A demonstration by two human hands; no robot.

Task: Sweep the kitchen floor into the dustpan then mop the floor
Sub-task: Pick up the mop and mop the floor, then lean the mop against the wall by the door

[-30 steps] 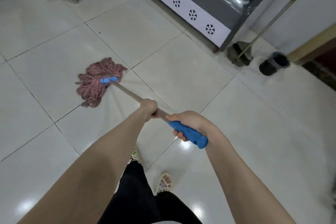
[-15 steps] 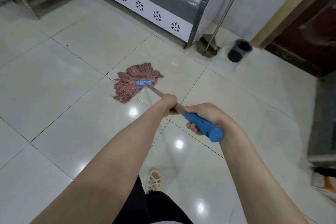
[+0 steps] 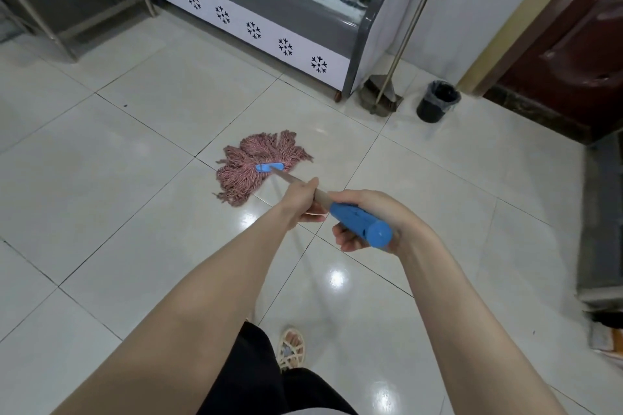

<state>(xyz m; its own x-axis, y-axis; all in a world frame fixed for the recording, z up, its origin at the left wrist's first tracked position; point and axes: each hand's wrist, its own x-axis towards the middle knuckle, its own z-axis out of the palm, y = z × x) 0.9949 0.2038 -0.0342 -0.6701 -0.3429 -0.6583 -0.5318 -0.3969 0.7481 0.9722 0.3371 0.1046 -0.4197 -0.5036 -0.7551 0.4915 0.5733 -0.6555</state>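
Pink mop (image 3: pixel 261 162) on tiles (image 3: pixel 101 199), L hand (image 3: pixel 303 200) grips shaft (image 3: pixel 290 177), R hand (image 3: pixel 376 210) grips blue end (image 3: pixel 362 225), snowflake-print fridge (image 3: pixel 256 7) (prob.)

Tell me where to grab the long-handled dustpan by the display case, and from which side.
Take the dustpan by its thin metal pole, well above the pan, in a full wraparound grip. Come from the open floor in front: the display case stands to its left, the black bin to its right, the wall behind. The pole stands tilted, nearly upright.
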